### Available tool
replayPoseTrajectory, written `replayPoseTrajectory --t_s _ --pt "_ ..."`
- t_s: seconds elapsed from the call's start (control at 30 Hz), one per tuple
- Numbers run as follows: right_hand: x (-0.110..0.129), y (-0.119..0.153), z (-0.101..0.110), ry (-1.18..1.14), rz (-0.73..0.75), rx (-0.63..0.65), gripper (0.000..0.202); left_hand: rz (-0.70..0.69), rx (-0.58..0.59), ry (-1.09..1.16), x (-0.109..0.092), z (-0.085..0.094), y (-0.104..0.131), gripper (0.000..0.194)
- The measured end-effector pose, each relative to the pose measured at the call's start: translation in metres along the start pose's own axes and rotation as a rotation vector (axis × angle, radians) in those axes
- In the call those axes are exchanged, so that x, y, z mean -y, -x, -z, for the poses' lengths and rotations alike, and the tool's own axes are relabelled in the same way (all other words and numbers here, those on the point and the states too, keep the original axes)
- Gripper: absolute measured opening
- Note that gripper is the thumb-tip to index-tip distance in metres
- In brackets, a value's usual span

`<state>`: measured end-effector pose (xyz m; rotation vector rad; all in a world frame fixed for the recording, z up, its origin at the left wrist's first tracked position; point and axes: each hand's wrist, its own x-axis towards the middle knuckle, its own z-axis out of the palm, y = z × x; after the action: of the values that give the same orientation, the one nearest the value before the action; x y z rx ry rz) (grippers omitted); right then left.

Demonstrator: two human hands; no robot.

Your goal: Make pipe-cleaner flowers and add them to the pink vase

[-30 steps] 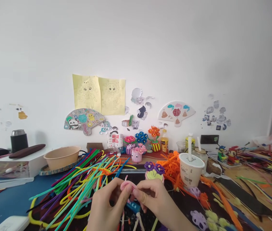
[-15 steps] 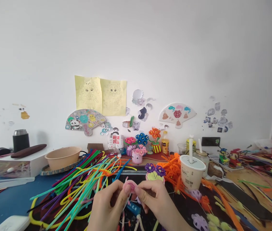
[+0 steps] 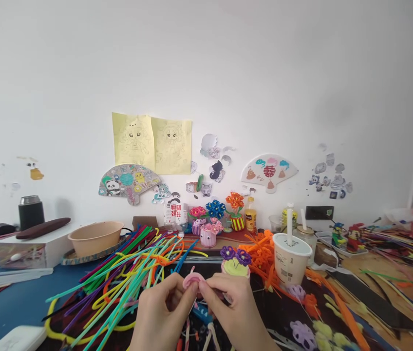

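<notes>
A small curled pink fuzzy piece [image 3: 192, 278] is pinched between my two hands at the lower middle of the head view. My left hand [image 3: 168, 307] grips its left side, thumb and index finger pressed together. On its right side, the thumb and fingertips of my right hand [image 3: 234, 304] close on the same piece. Beneath the hands lies a blue object with light lettering [image 3: 202, 313], partly hidden. Just behind my right hand stands a pot with purple flowers and a yellow-green top [image 3: 235, 265].
Colourful fuzzy stems [image 3: 119, 287] spread to the left. A peach bowl [image 3: 95, 239] sits behind them. At right are a lidded paper cup with a straw [image 3: 291, 258], orange stems [image 3: 263, 251] and lilac flower shapes [image 3: 302, 335]. Small flower pots line the wall.
The pink piece has shifted slightly left and looks flatter between my fingers. My right hand has moved a little left, with its fingertips nearer my left hand's.
</notes>
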<state>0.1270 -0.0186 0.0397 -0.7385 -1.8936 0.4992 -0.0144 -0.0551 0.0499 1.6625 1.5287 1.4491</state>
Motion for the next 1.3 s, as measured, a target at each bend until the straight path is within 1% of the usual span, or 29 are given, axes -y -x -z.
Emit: replayPoseTrajectory --t_s 0.13,0.23,0.33,0.4,0.5,0.6,0.67,0.73,0.8,0.9,1.0,1.07,1.13,1.23,1.3 --pt "-0.001 0.0 -0.001 -0.137 -0.086 -0.005 0.046 0.066 0.011 0.224 -0.009 -0.002 0.003 0.04" --pt "-0.002 0.001 -0.004 -0.178 -0.127 -0.033 0.045 0.087 0.0 0.265 -0.013 -0.002 0.004 0.039" --pt "-0.005 0.002 -0.007 -0.192 -0.14 -0.043 0.045 0.125 0.065 0.275 -0.011 -0.001 0.003 0.043" --pt "-0.006 0.002 -0.007 -0.265 -0.194 0.008 0.046 0.121 0.1 0.269 -0.008 0.0 0.001 0.043" --pt "-0.008 0.001 -0.005 -0.378 -0.272 0.116 0.048 0.048 0.051 0.19 -0.004 0.001 -0.001 0.04" --pt "-0.008 -0.001 0.001 -0.539 -0.275 0.238 0.049 -0.016 0.043 0.1 -0.002 0.002 -0.003 0.04" --pt "-0.008 -0.003 0.005 -0.664 -0.292 0.303 0.049 -0.031 0.02 0.105 -0.001 0.002 -0.004 0.039" --pt "-0.007 -0.004 0.009 -0.722 -0.321 0.317 0.046 -0.034 -0.021 0.133 0.0 0.002 -0.004 0.039" --pt "-0.007 -0.004 0.011 -0.73 -0.339 0.306 0.043 -0.041 -0.028 0.119 0.002 0.003 -0.004 0.039" --pt "-0.007 -0.004 0.011 -0.718 -0.323 0.319 0.041 -0.058 -0.013 0.009 0.005 0.004 -0.004 0.039" --pt "-0.007 -0.003 0.01 -0.701 -0.28 0.346 0.039 -0.074 -0.039 -0.087 0.008 0.005 -0.004 0.039" --pt "-0.007 -0.002 0.01 -0.671 -0.24 0.333 0.038 -0.084 -0.052 -0.071 0.007 0.004 -0.004 0.039" --pt "-0.006 -0.001 0.008 -0.646 -0.204 0.309 0.038 -0.077 -0.054 -0.001 0.003 0.003 -0.003 0.04" --pt "-0.006 0.001 0.005 -0.663 -0.154 0.273 0.04 -0.044 -0.034 0.091 -0.005 0.001 -0.002 0.041" --pt "-0.007 0.002 0.003 -0.681 -0.122 0.249 0.042 -0.042 -0.019 0.105 -0.008 0.001 -0.001 0.041"
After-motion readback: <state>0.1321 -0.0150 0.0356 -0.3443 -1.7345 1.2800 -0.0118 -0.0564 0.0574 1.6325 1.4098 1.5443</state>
